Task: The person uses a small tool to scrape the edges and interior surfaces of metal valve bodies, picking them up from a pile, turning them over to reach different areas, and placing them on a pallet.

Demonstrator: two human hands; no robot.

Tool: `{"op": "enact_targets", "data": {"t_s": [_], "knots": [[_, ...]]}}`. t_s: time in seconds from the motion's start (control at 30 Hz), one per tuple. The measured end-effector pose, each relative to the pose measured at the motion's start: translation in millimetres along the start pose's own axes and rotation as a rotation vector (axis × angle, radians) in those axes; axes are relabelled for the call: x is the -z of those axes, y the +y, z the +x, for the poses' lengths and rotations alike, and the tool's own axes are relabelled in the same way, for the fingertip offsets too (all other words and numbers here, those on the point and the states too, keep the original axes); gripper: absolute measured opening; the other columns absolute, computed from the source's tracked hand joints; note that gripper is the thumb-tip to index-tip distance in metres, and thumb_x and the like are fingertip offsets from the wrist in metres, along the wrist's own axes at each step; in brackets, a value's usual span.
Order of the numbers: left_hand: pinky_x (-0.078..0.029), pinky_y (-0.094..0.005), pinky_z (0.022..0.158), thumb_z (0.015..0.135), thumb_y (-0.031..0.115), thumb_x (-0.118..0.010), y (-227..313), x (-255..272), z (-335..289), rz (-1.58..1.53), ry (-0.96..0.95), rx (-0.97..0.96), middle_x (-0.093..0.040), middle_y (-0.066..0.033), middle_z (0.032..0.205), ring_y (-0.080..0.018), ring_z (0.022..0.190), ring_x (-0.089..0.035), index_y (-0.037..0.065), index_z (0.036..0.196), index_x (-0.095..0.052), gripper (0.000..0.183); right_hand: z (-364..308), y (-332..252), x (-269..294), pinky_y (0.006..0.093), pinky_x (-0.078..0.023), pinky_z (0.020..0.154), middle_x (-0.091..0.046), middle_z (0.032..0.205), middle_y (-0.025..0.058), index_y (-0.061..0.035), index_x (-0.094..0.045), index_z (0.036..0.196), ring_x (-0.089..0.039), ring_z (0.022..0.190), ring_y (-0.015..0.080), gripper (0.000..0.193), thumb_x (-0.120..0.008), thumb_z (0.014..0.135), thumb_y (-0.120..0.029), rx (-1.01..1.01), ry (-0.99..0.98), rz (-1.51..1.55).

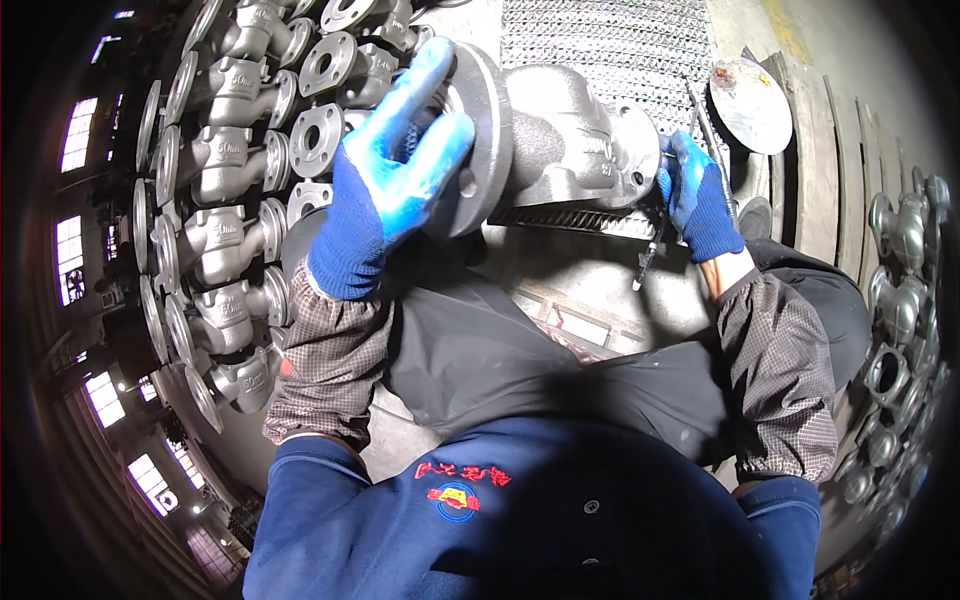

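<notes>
A grey cast-metal valve body (562, 130) lies sideways in front of me, its wide flange on the left and a smaller bolt-holed flange on the right. My left hand (395, 165), in a blue coated glove, is at the wide flange's outer face. Its thumb and forefinger are stretched apart; the other fingers are partly hidden. At the smaller flange's edge, my gloved right hand (702, 195) has its fingers curled in. What they close on is hidden. Below that hand hangs a thin dark fitting with a pale tip (641, 270); whether the hand holds it cannot be told.
Rows of similar flanged valve bodies (225, 230) stand close together on the left. Beyond the valve lies a metal mesh surface (605, 35). A round pale disc (750, 105) sits beside wooden planks (820, 170) at right. More castings (905, 310) line the far right.
</notes>
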State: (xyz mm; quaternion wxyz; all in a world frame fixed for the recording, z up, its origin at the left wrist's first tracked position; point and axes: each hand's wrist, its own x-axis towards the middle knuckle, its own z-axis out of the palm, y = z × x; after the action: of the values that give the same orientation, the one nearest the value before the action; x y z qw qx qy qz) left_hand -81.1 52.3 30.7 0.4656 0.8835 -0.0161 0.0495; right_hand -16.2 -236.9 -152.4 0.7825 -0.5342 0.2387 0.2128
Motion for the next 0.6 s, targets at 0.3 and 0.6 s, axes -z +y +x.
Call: {"op": "enact_targets", "data": {"t_s": [0.3,0.6], "knots": [[-0.05,-0.0376,0.079,0.08,0.028,-0.067,11.6,-13.9,65.6,0.355,0.121,-0.804,-0.066,-0.0168,0.098,-0.0304,0.089,-0.064,0.003,0.114,-0.064,0.042,26.5,9.0,14.8,0.0177,-0.045,0.061,-0.06,0.085,-0.0009,-0.0055,-0.062,0.11,-0.053,0.072,0.005,0.028,-0.049,0.098,-0.027,0.342,-0.079,-0.331],[-0.046,-0.0395,0.087,0.087,0.016,-0.056,-10.2,-26.2,51.4,0.264,0.067,-0.711,-0.067,-0.013,0.1,-0.0295,0.099,-0.061,0.002,0.102,-0.067,0.024,-72.7,-58.8,-31.7,0.0227,-0.05,0.061,-0.065,0.094,0.006,-0.0058,-0.054,0.131,-0.058,0.073,0.0107,0.037,-0.053,0.094,-0.012,0.493,-0.068,-0.654]]}}
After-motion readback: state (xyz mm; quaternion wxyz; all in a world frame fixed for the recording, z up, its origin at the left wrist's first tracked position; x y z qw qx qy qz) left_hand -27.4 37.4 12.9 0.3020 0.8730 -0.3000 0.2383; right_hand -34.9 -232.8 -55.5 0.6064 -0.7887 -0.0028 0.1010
